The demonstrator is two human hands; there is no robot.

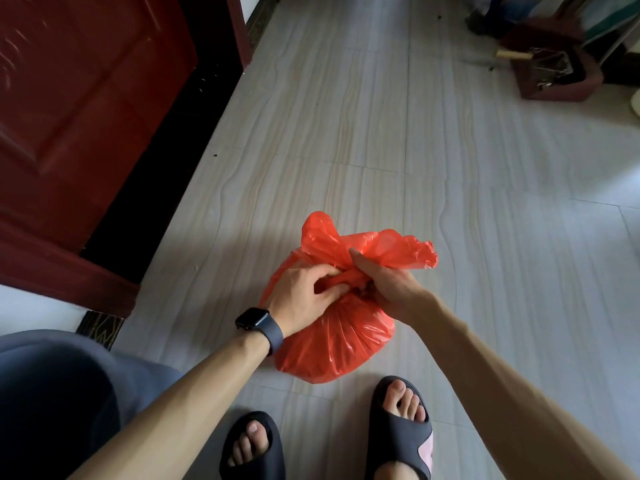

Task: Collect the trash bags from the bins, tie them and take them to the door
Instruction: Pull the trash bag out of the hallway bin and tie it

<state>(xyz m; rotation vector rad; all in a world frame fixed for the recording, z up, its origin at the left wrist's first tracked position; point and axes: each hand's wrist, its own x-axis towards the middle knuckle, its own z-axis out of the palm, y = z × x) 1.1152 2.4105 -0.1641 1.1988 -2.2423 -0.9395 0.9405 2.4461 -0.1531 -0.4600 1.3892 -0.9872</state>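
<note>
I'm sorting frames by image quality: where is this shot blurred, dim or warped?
Head view: the red door is streaked by motion blur at upper left; the bin at upper right is soft and dim; the red bag and both hands, left hand and right hand, are sharp; wide-angle bending curves the floor lines; light is brightest at right.

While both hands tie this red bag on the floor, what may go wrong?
1. The thin red bag looks full; both hands, left hand and right hand, pull its twisted neck, so the plastic might tear.
2. The loose top might slip free, leaving the knot weak.
</note>
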